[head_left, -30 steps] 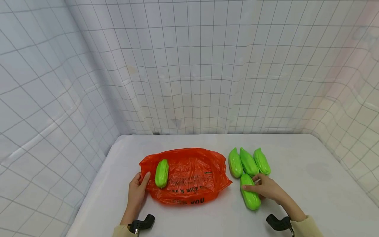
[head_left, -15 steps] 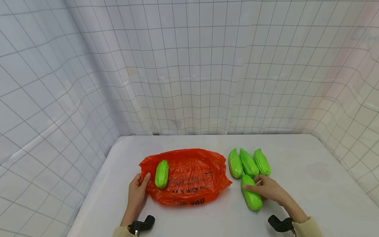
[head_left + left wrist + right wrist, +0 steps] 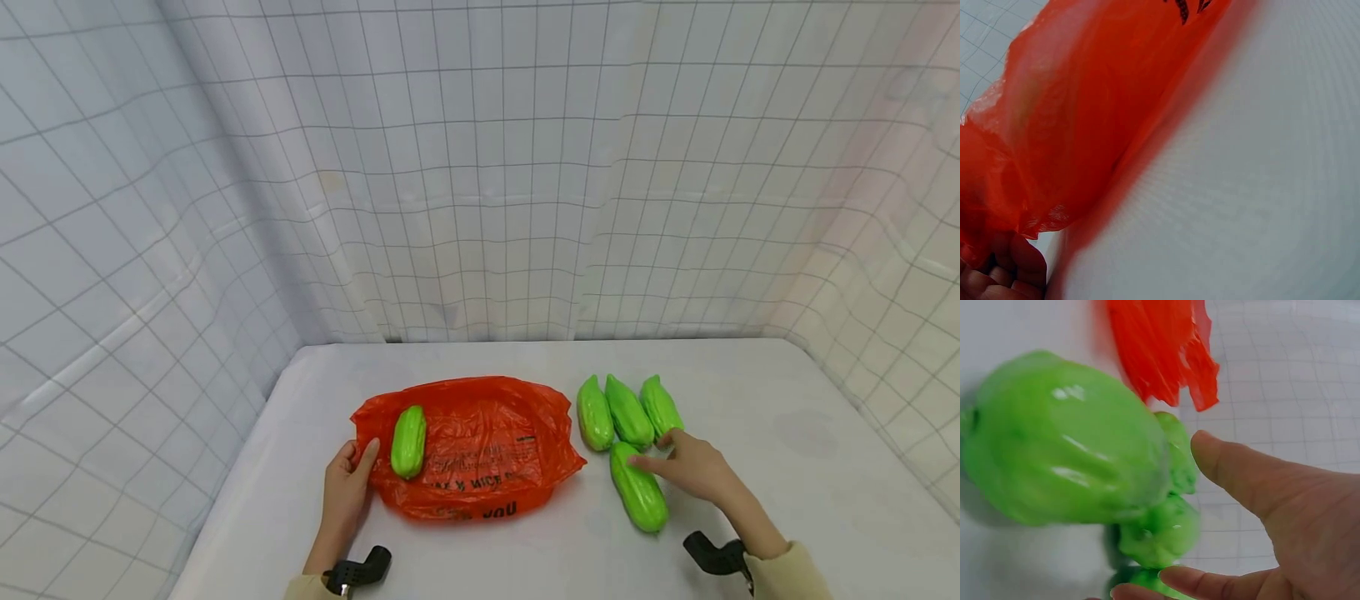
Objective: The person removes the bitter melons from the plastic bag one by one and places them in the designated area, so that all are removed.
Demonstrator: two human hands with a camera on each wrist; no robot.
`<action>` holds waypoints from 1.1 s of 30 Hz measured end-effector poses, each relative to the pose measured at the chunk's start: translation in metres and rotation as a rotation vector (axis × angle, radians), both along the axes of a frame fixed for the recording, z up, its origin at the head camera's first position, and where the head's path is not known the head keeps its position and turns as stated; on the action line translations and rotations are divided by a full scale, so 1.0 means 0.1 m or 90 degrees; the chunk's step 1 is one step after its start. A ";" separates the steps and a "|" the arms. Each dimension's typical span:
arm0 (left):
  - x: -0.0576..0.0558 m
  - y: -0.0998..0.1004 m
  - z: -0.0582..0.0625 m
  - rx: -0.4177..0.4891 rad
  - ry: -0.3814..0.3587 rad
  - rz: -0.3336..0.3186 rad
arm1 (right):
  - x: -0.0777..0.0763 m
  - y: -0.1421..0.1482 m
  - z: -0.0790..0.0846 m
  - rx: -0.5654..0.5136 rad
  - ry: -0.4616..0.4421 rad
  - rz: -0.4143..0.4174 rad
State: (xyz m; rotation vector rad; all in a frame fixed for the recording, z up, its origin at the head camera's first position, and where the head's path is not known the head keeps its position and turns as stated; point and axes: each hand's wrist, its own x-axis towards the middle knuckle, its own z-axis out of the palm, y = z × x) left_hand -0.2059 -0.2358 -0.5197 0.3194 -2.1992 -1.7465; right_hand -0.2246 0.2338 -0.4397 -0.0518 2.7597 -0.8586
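Observation:
A red plastic bag [image 3: 480, 450] with black print lies flat, one green, glossy gourd [image 3: 408, 442] on its left part. My left hand [image 3: 350, 475] pinches the bag's left edge; in the left wrist view its curled fingers [image 3: 1025, 262] meet the crumpled film. To the bag's right, another gourd [image 3: 640, 492] lies slanted on the table. Over that gourd's right side hovers my right hand [image 3: 693, 471], thumb and fingers spread apart. The right wrist view shows a wide gap between the thumb [image 3: 1229, 462] and the fingers, with nothing gripped.
Three more green gourds [image 3: 630, 412] lie side by side behind the slanted one, tips pointing away. All rest on a white table [image 3: 510, 562]. White checked curtains [image 3: 480, 208] enclose the back and both sides.
My right hand has let go of the slanted gourd, its thumb and fingers spreading and shifting slightly right and up. That gourd has shifted a little right. The left hand stays on the bag.

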 end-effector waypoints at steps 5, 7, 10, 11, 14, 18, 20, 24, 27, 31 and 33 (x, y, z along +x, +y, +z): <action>0.00 0.00 0.00 0.002 -0.001 0.005 | -0.06 0.00 0.13 0.017 0.076 -0.005; 0.01 0.00 0.00 0.002 -0.001 0.006 | -0.08 -0.04 0.16 0.006 0.105 -0.011; 0.01 0.00 0.00 -0.004 -0.002 0.006 | -0.14 -0.13 0.18 -0.023 0.146 -0.016; 0.01 -0.01 0.00 -0.004 -0.001 0.005 | -0.17 -0.17 0.18 -0.033 0.155 -0.018; 0.01 -0.01 0.01 -0.006 0.001 0.004 | -0.25 -0.29 0.20 -0.058 0.179 -0.019; 0.01 0.00 0.01 -0.002 0.003 -0.001 | -0.35 -0.44 0.21 -0.072 0.194 -0.012; 0.00 0.00 0.00 0.001 0.003 -0.002 | -0.40 -0.53 0.21 -0.084 0.194 -0.004; 0.00 0.00 -0.01 0.000 0.000 0.003 | -0.51 -0.72 0.22 -0.118 0.182 0.011; 0.00 0.00 -0.01 -0.001 -0.001 0.002 | -0.57 -0.86 0.22 -0.146 0.174 0.026; 0.00 0.00 -0.01 0.001 0.001 -0.004 | -0.63 -1.06 0.23 -0.174 0.175 0.054; 0.00 0.00 -0.01 0.000 0.001 -0.006 | -0.65 -1.16 0.23 -0.186 0.172 0.066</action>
